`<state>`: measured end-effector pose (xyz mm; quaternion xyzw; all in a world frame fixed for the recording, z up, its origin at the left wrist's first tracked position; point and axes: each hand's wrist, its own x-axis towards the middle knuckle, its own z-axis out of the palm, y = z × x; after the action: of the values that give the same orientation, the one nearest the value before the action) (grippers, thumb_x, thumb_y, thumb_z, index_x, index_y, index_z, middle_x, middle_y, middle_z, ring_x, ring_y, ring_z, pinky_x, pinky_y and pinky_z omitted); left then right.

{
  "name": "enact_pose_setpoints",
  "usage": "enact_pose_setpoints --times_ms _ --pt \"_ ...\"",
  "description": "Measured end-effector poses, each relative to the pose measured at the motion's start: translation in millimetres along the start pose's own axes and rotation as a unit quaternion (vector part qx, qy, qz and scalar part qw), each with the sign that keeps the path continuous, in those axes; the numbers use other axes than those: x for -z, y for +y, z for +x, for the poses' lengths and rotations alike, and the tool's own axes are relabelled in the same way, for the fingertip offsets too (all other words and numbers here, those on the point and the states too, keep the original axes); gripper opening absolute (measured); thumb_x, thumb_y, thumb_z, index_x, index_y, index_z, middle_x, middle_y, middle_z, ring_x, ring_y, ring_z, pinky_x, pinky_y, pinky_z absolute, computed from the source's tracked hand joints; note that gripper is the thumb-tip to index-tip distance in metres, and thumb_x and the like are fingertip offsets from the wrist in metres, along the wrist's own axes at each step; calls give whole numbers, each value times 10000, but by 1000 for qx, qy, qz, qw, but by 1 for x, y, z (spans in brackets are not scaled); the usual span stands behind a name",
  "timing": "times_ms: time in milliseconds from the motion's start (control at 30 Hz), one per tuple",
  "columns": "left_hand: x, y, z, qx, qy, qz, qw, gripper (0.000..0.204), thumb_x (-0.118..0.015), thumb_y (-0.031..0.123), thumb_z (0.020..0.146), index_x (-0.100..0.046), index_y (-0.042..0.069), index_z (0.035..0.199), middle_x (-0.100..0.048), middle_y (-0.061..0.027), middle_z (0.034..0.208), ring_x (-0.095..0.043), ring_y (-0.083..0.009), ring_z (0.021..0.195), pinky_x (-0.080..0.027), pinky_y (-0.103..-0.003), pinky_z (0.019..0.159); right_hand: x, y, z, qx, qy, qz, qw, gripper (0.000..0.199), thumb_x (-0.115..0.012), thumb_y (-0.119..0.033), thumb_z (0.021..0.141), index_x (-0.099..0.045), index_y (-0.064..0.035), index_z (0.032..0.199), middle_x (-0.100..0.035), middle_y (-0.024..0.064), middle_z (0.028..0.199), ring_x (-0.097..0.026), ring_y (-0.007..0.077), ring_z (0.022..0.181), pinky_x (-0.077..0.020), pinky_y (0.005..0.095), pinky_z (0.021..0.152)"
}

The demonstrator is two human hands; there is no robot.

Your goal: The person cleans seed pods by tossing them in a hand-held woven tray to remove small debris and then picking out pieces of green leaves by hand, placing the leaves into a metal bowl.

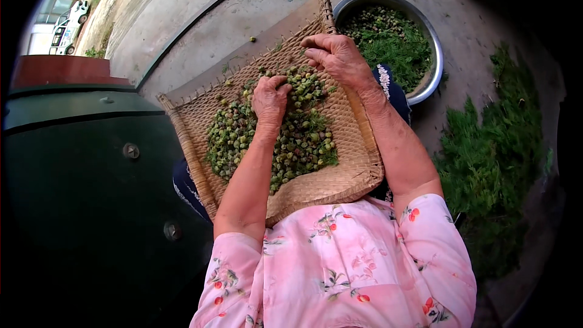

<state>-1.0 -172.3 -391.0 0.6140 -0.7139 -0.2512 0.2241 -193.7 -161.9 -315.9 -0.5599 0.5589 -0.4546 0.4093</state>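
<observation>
A woven wicker tray [352, 167] rests on my lap, its flat open edge pointing away from me. Small round green and brown seed cones [243, 127] lie heaped in its middle, mixed with bits of feathery green leaf [317, 120]. My left hand [270, 98] is in the far part of the heap, fingers curled down against the cones. Whatever its fingertips hold is hidden. Above the tray's far right corner is my right hand [343, 61], its fingers bent and drawn together; anything between them is too small to make out.
Beyond the tray's right side, a round metal basin [432, 54] holds more cones and green sprigs. Cut green branches [492, 146] lie on the concrete floor at right. A dark green metal door [79, 170] with studs stands at left. One loose cone [252, 39] lies past the tray's woven part.
</observation>
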Motion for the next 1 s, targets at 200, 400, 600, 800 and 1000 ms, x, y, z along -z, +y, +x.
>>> enact_pose_setpoints --times_ms 200,400,600,800,1000 --pt "15 -4 -4 153 -16 -362 919 99 -689 67 808 -699 30 900 -636 -26 700 -587 -98 563 -443 -231 482 2 4 -3 -34 23 43 998 229 -618 -96 853 -650 38 1037 -682 95 829 -623 113 640 -511 256 597" --pt "52 -49 53 136 107 -348 921 150 -564 15 848 -639 -36 967 -639 -49 752 -598 -94 576 -467 -218 466 4 0 -4 -35 25 53 998 205 -614 -70 856 -653 35 1028 -678 63 822 -611 82 644 -506 237 580" --pt "51 -104 103 76 134 -15 988 278 -657 90 729 -658 -2 991 -651 -147 908 -626 -262 848 -498 -354 763 -2 -6 -4 -35 21 54 998 216 -613 -82 867 -648 34 1046 -679 69 828 -618 87 644 -506 239 571" --pt "34 -101 112 23 106 56 993 277 -684 99 695 -681 109 971 -595 -130 950 -581 -315 920 -467 -380 833 0 -13 -5 -58 7 60 996 217 -582 -15 881 -629 53 1082 -637 42 884 -588 74 704 -494 204 632" --pt "24 -63 93 -30 -59 -106 992 215 -617 -24 716 -691 80 890 -617 -80 812 -625 -220 798 -492 -314 742 1 -7 -3 -40 4 41 998 229 -596 -30 876 -628 51 1088 -650 43 890 -590 70 700 -498 209 634"
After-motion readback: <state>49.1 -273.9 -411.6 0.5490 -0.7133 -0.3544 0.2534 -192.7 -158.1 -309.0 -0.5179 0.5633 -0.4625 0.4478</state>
